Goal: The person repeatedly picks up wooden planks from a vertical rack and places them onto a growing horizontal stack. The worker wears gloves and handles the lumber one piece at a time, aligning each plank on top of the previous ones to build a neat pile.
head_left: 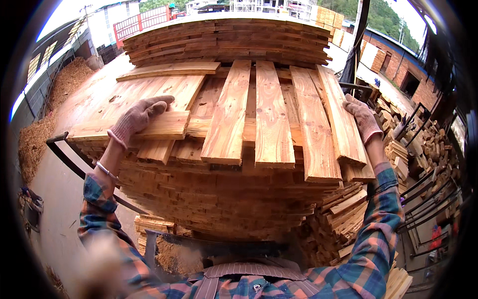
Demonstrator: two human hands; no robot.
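Over a crosswise wooden plank (172, 125) at the front left of a lumber stack lies my left hand (142, 117), in a knitted glove. Its fingers are bent over the plank toward the far side. My gloved right hand (364, 118) closes against the outer edge of the rightmost lengthwise plank (340, 122); the board partly hides its fingertips. Between my hands, several knotty planks (273, 117) point toward me, with gaps between them and their near ends jutting out. Wide boards (144, 94) lie flat beyond my left hand.
Behind the planks rises a higher tier of stacked boards (224, 40). Lower layers (214, 199) fill the space below. A black metal bar (69, 157) stands at the left, sawdust heaps (37, 144) farther left. Scrap wood (423, 134) and metal frames (433, 209) crowd the right.
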